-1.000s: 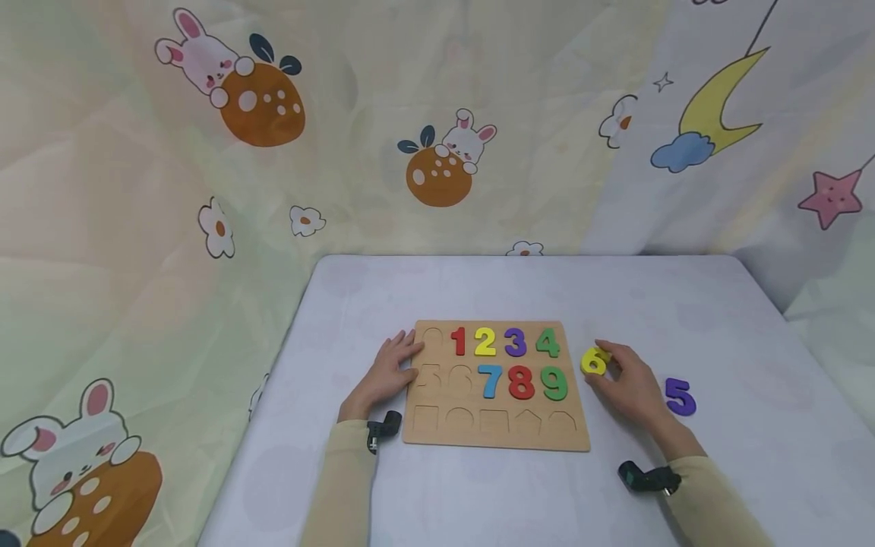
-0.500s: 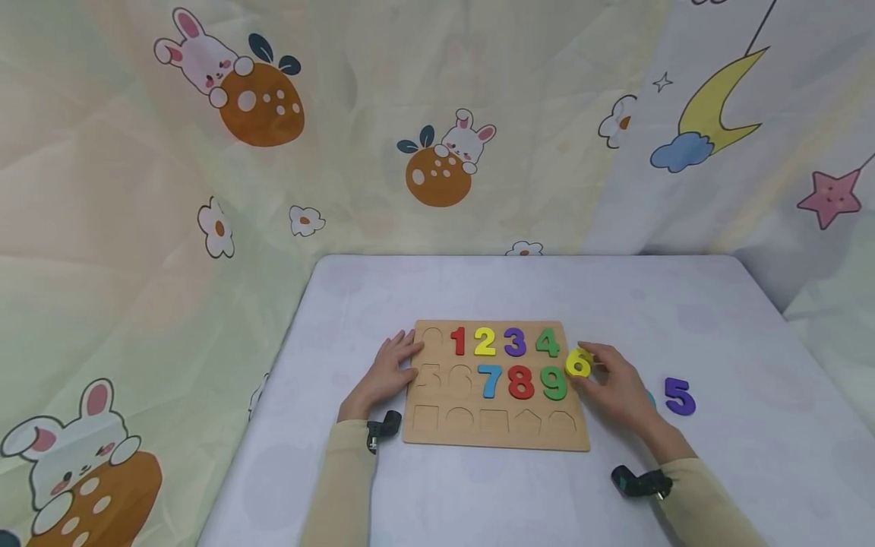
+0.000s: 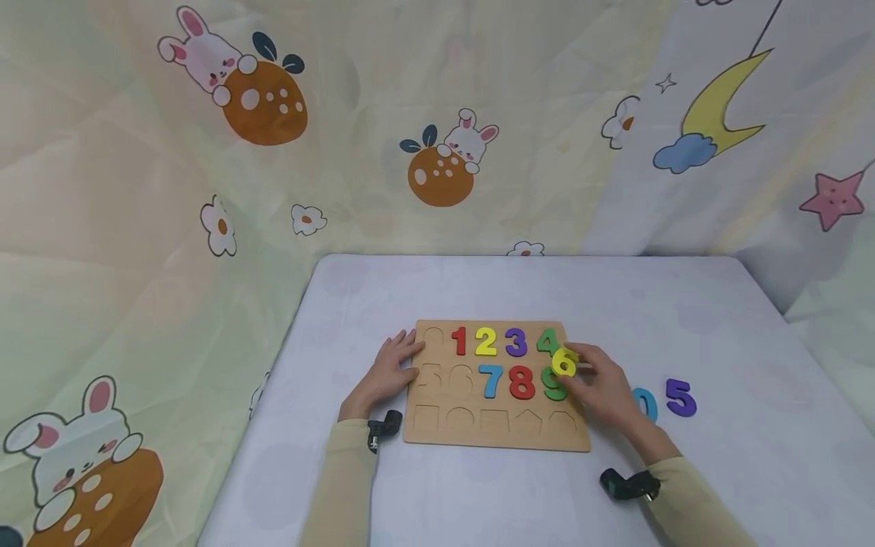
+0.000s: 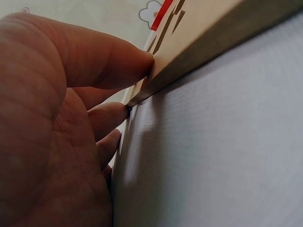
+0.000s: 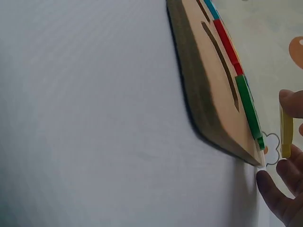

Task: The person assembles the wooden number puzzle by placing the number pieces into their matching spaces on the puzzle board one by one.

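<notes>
A wooden number puzzle board (image 3: 502, 442) lies on the table, with the 1 to 4 in its top row and the 7, 8 and 9 in its second row. My left hand (image 3: 383, 374) rests along the board's left edge; in the left wrist view its thumb (image 4: 113, 64) and fingers touch that edge. Between thumb and fingers, my right hand (image 3: 607, 386) pinches a yellow number 6 (image 3: 557, 362). The 6 is above the board's right side, partly covering the green 9 (image 3: 552, 390). In the right wrist view the yellow 6 (image 5: 286, 135) appears edge-on, apart from the board.
Right of the board, a blue 0 (image 3: 652, 408), partly hidden by the right hand, and a purple 5 (image 3: 680, 398) lie on the white tablecloth (image 3: 492, 501). The board shows bare recesses at the left and along the bottom row. Behind the table hangs a printed cloth (image 3: 355, 99).
My right hand has moved left with the yellow 6, from beside the board to over its right side. The blue 0 has come into view. The left hand has stayed put.
</notes>
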A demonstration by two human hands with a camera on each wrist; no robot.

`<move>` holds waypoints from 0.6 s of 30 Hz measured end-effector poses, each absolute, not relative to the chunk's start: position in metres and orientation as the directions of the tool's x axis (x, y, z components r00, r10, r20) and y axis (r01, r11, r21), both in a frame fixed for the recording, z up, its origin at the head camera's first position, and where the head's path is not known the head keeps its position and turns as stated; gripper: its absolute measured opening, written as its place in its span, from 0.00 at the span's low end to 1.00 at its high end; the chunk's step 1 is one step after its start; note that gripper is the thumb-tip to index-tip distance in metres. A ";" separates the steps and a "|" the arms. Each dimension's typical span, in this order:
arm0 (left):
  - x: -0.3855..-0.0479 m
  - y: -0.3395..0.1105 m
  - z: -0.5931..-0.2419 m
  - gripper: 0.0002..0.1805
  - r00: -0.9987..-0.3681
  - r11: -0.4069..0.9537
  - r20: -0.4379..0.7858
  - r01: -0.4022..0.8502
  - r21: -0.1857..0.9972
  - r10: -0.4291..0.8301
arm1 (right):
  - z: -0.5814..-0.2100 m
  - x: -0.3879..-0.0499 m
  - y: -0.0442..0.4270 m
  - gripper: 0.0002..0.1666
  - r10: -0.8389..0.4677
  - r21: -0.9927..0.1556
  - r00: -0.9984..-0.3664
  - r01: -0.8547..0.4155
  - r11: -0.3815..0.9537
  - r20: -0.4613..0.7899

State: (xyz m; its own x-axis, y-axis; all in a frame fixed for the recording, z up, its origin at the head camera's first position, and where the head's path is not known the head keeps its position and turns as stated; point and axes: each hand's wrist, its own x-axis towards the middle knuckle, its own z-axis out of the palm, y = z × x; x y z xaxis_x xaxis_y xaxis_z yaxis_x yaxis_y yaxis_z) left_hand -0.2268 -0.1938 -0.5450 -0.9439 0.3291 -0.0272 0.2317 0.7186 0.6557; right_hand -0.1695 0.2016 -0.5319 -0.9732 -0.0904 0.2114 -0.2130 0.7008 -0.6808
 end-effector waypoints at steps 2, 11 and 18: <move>-0.227 -0.193 -0.545 0.31 -0.944 0.718 -0.028 0.232 0.656 0.330 | -0.531 -0.169 0.198 0.36 -0.092 -0.692 -0.972 -0.219 0.688 0.216; -0.228 -0.192 -0.542 0.31 -0.944 0.720 -0.038 0.223 0.657 0.327 | -0.520 -0.167 0.186 0.36 -0.096 -0.731 -0.988 -0.152 0.665 0.118; -0.228 -0.193 -0.544 0.31 -0.943 0.718 -0.038 0.225 0.659 0.330 | -0.520 -0.173 0.176 0.36 -0.119 -0.729 -0.989 -0.147 0.669 0.090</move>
